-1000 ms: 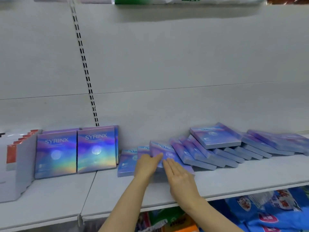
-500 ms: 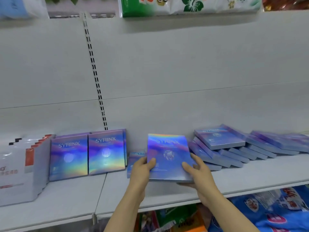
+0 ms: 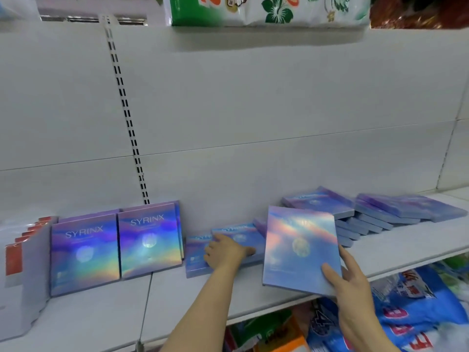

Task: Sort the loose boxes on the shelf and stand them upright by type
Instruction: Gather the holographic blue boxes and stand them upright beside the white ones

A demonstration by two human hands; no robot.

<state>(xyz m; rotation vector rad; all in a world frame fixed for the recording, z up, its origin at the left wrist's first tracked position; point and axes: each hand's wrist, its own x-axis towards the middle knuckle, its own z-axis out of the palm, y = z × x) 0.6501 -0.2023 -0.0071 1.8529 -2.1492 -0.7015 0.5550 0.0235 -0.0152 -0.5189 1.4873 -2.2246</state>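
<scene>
My right hand point(image 3: 345, 278) grips a holographic blue-purple box point(image 3: 299, 247) by its lower right corner and holds it upright above the white shelf point(image 3: 177, 295). My left hand point(image 3: 225, 250) rests on a flat box point(image 3: 239, 236) of the same kind, its fingers curled over it; whether it grips the box I cannot tell. Another flat box point(image 3: 196, 255) lies just left of it. Two SYRINX boxes point(image 3: 116, 247) stand upright side by side at the left, more behind them. Several loose boxes point(image 3: 368, 212) lie overlapping at the right.
White packs with red tops point(image 3: 22, 262) stand at the shelf's far left. Blue bagged goods point(image 3: 416, 308) fill the shelf below. Green and white floral packs point(image 3: 266, 10) sit on the shelf above. A slotted upright point(image 3: 127, 118) runs up the back wall.
My left hand let go of the lifted box and dropped onto a flat box on the shelf. My right hand alone now holds the box, carried rightward.
</scene>
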